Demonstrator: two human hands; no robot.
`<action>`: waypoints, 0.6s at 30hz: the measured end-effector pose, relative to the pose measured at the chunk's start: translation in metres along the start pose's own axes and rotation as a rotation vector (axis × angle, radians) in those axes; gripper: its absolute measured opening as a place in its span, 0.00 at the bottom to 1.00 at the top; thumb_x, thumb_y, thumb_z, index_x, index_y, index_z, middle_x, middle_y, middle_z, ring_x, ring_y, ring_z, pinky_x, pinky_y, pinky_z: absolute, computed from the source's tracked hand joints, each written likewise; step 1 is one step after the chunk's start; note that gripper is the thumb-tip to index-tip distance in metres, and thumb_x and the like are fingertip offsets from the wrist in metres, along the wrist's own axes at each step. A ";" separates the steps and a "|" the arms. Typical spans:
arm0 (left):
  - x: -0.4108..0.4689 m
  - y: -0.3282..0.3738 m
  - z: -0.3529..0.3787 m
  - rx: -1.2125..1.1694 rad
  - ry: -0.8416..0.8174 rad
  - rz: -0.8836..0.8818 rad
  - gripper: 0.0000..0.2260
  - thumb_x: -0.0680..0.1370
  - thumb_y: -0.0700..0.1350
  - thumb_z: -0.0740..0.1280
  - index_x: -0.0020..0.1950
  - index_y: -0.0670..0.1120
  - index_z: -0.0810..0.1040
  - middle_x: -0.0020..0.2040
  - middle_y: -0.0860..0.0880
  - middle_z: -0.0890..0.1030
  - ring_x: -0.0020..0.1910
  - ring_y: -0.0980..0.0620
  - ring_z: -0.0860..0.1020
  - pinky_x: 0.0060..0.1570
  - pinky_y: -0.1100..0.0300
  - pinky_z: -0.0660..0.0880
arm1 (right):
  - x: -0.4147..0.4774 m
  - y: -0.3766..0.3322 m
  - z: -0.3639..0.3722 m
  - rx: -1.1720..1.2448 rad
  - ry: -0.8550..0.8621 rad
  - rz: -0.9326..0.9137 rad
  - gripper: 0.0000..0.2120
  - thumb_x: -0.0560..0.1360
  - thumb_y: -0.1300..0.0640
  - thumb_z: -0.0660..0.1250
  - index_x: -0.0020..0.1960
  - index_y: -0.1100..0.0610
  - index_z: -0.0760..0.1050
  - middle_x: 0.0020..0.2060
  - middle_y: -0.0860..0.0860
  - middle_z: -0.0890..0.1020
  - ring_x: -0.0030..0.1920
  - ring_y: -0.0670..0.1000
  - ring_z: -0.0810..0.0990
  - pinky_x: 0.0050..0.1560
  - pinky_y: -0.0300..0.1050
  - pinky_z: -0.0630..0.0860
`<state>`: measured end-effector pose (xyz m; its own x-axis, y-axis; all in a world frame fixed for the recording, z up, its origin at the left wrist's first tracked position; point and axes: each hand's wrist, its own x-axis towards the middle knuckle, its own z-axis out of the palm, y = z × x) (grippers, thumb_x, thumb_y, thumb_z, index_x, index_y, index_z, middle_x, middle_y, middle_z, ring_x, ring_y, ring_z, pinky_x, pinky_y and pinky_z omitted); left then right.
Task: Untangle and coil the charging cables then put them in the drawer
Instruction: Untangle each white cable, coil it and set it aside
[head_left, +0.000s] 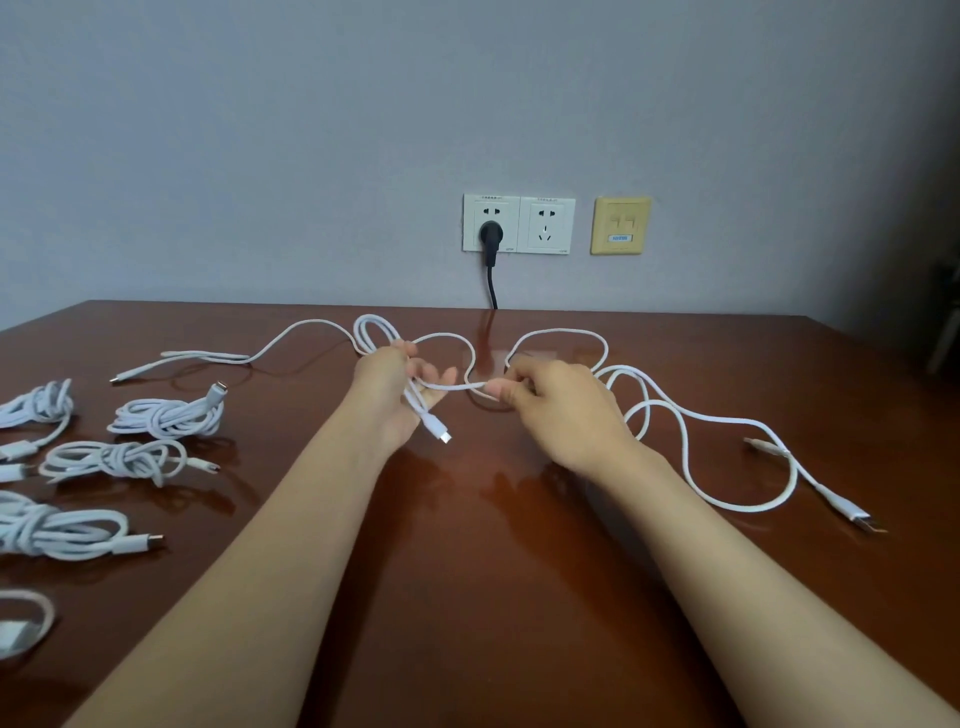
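Figure: one white charging cable (457, 387) being wound between two hands above the table (467, 545).

The lifted span runs nearly level, its long axis from 9 to 3 o'clock. At its 9 o'clock end the left hand (400, 400) curls its fingers round small loops, and the connector (439, 428) points toward 5 o'clock. At the 3 o'clock end the right hand (550, 410) pinches the cord between thumb and forefinger. Slack trails on the table toward 4 o'clock and ends at a plug (857, 519). The right hand is nearer and would probably feed it leftward. Coiled bundles (166, 415) lie at 9 o'clock.
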<state>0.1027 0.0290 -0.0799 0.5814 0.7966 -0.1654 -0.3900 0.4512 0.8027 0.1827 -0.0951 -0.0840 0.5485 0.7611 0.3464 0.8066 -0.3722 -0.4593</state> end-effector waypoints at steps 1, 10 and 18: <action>0.001 -0.001 -0.001 0.015 0.013 0.000 0.14 0.82 0.36 0.48 0.38 0.43 0.65 0.19 0.51 0.62 0.16 0.57 0.63 0.25 0.64 0.74 | 0.001 0.000 0.000 0.041 0.032 -0.002 0.13 0.78 0.50 0.60 0.36 0.51 0.66 0.34 0.48 0.72 0.43 0.53 0.69 0.39 0.45 0.60; -0.006 -0.007 0.005 0.337 -0.009 -0.028 0.14 0.83 0.42 0.50 0.38 0.46 0.64 0.30 0.50 0.63 0.13 0.59 0.56 0.16 0.72 0.54 | 0.003 0.001 0.002 0.171 0.126 -0.267 0.05 0.76 0.59 0.65 0.43 0.56 0.79 0.35 0.45 0.65 0.38 0.47 0.69 0.42 0.44 0.64; -0.006 -0.016 0.007 0.459 -0.093 -0.008 0.17 0.82 0.52 0.53 0.37 0.45 0.67 0.24 0.50 0.63 0.15 0.57 0.59 0.17 0.72 0.57 | -0.001 -0.010 -0.001 0.328 0.010 -0.315 0.03 0.74 0.56 0.68 0.42 0.51 0.79 0.35 0.46 0.67 0.36 0.44 0.68 0.41 0.43 0.65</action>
<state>0.1108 0.0143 -0.0878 0.6526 0.7452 -0.1373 -0.0411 0.2157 0.9756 0.1742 -0.0920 -0.0790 0.2906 0.8046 0.5178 0.8229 0.0660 -0.5643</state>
